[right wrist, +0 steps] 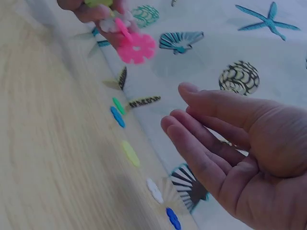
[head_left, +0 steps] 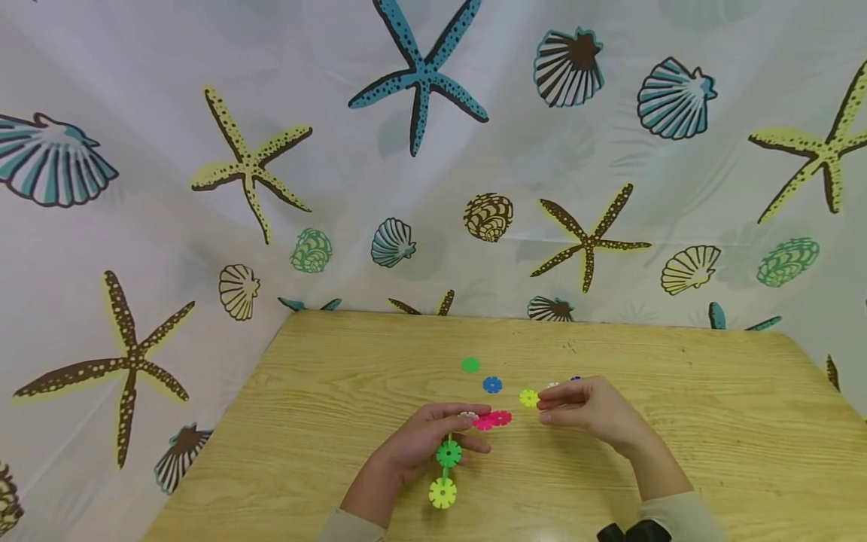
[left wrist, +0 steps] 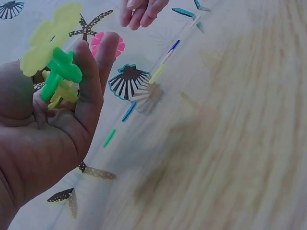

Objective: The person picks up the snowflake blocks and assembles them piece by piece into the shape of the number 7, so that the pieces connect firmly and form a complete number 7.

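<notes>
Here, left hand [head_left: 421, 438] pinches linked discs [head_left: 448, 454] — right hand [head_left: 594, 412], fingers off thumb, inside table's far edge [head_left: 474, 321].

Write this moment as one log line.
left hand: holds joined discs | right hand: empty, fingers relaxed | table: five loose discs

From my remote station I logged pale beige sleeves, plain-looking: the left sleeve [head_left: 351, 528] showed as a small patch at the head view's bottom edge, the right sleeve [head_left: 679, 518] as a bigger one. Both stopped short of the wrist, so I noted left hand [head_left: 423, 439] and right hand [head_left: 599, 416] as bare. I also saw a black, rounded, two-lobed piece [head_left: 645, 531] by the right sleeve, cut off, unidentifiable.
</notes>
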`<state>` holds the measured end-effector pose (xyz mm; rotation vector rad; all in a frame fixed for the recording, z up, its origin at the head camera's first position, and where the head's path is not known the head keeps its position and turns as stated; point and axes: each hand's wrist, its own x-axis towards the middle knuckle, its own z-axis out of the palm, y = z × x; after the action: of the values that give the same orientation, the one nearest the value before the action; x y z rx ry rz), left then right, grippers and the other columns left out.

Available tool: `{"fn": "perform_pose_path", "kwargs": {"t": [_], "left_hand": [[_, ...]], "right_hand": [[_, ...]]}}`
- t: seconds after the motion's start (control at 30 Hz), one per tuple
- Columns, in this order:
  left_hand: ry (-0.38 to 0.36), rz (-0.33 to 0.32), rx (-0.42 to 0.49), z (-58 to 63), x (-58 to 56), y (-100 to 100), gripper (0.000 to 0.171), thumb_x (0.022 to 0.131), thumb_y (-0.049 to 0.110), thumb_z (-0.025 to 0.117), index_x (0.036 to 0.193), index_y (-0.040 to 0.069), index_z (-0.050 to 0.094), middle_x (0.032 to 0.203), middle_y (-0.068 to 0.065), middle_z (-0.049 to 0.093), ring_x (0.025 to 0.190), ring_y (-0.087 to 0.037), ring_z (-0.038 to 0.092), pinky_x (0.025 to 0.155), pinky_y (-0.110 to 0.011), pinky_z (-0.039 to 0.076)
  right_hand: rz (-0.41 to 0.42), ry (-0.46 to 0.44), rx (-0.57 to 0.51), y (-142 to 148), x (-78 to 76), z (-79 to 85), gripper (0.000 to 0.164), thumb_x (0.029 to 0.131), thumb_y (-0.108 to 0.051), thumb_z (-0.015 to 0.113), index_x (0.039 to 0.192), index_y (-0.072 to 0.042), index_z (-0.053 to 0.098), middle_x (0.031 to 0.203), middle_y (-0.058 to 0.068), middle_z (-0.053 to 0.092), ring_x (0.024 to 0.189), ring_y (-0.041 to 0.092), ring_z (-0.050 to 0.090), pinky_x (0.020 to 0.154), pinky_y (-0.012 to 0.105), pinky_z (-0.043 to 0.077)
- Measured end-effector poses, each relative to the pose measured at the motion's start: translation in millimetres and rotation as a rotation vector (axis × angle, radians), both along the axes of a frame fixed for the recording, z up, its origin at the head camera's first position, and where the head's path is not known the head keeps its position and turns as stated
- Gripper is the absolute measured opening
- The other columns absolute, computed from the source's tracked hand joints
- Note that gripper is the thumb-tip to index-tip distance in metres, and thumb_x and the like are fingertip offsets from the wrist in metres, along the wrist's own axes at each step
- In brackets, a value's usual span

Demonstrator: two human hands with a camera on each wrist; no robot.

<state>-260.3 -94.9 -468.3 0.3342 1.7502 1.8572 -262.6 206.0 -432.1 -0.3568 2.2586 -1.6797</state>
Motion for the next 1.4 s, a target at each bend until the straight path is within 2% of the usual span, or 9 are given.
{"fn": "perform_pose_path", "kwargs": {"t": [0.2,0.4,0.53,0.77,0.9,1.0,1.13,1.3,1.4], "left_hand": [[0.001,-0.015,0.003,1.5,0.4,-1.2,0.041,0.102,0.026,0.055,0.139,0.008,0.059,0.124,-0.028,0.066,0.093,-0.015,0.075,0.068,-0.022,0.056],[0.014,-0.018,0.001,-0.7,-0.2,-2.0,0.040,0.103,0.026,0.054,0.139,0.009,0.060,0.132,-0.022,0.064,0.092,-0.015,0.074,0.067,-0.021,0.056],[0.007,-0.006,0.001,-3.2,0.2,-2.3,0.038,0.103,0.027,0.054,0.136,0.011,0.062,0.129,-0.024,0.065,0.092,-0.016,0.074,0.065,-0.021,0.056],[-0.006,-0.002,0.003,-2.2,0.7,-2.0,0.040,0.102,0.028,0.056,0.138,0.010,0.061,0.123,-0.027,0.067,0.088,-0.014,0.074,0.061,-0.018,0.052],[-0.003,-0.008,0.006,-2.0,0.1,-1.3,0.043,0.102,0.029,0.057,0.139,0.008,0.060,0.129,-0.018,0.067,0.089,-0.012,0.074,0.061,-0.018,0.052],[-0.002,-0.015,0.008,-3.0,-0.2,-0.8,0.043,0.102,0.030,0.057,0.139,0.009,0.060,0.130,-0.017,0.067,0.088,-0.012,0.074,0.061,-0.019,0.052],[-0.009,-0.016,0.002,-2.4,0.3,-0.1,0.041,0.102,0.031,0.057,0.137,0.010,0.062,0.116,-0.020,0.072,0.087,-0.013,0.074,0.059,-0.017,0.051],[-0.014,-0.008,-0.003,-1.0,0.5,0.5,0.040,0.101,0.030,0.057,0.136,0.011,0.062,0.103,-0.017,0.076,0.086,-0.014,0.074,0.057,-0.017,0.050],[-0.010,-0.007,-0.002,0.2,0.6,0.7,0.039,0.102,0.029,0.056,0.136,0.011,0.062,0.112,-0.021,0.073,0.087,-0.014,0.074,0.058,-0.017,0.051]], "right_hand": [[-0.040,0.007,0.024,20.9,-1.6,2.5,0.055,0.087,-0.023,0.079,0.129,0.008,0.062,0.123,0.021,0.069,0.100,0.011,0.071,0.089,0.028,0.058],[-0.066,0.009,0.047,31.1,-3.8,4.3,0.057,0.088,-0.023,0.078,0.132,0.007,0.060,0.126,0.019,0.068,0.103,0.012,0.070,0.092,0.029,0.057],[-0.078,0.013,0.070,36.6,-4.6,3.7,0.056,0.089,-0.023,0.077,0.133,0.006,0.060,0.129,0.020,0.066,0.107,0.013,0.069,0.095,0.032,0.056],[-0.093,0.030,0.096,44.5,-6.0,-1.9,0.052,0.088,-0.019,0.078,0.129,0.008,0.062,0.129,0.024,0.066,0.107,0.019,0.070,0.092,0.031,0.058],[-0.101,0.047,0.117,49.8,-6.0,-6.7,0.050,0.088,-0.014,0.077,0.128,0.009,0.062,0.127,0.026,0.065,0.109,0.028,0.070,0.087,0.029,0.059],[-0.109,0.053,0.135,54.4,-5.6,-9.8,0.050,0.088,-0.013,0.077,0.129,0.010,0.061,0.128,0.027,0.065,0.110,0.031,0.069,0.086,0.029,0.060],[-0.136,0.055,0.167,59.5,-4.7,-11.9,0.049,0.088,-0.009,0.076,0.129,0.010,0.060,0.127,0.027,0.065,0.110,0.031,0.068,0.085,0.029,0.060],[-0.168,0.085,0.218,65.0,-4.5,-15.1,0.048,0.086,-0.006,0.077,0.128,0.011,0.061,0.126,0.027,0.065,0.111,0.035,0.065,0.084,0.029,0.059],[-0.200,0.113,0.266,68.5,-5.7,-17.3,0.049,0.082,-0.005,0.080,0.126,0.011,0.063,0.123,0.026,0.067,0.109,0.033,0.066,0.083,0.028,0.059]]}}
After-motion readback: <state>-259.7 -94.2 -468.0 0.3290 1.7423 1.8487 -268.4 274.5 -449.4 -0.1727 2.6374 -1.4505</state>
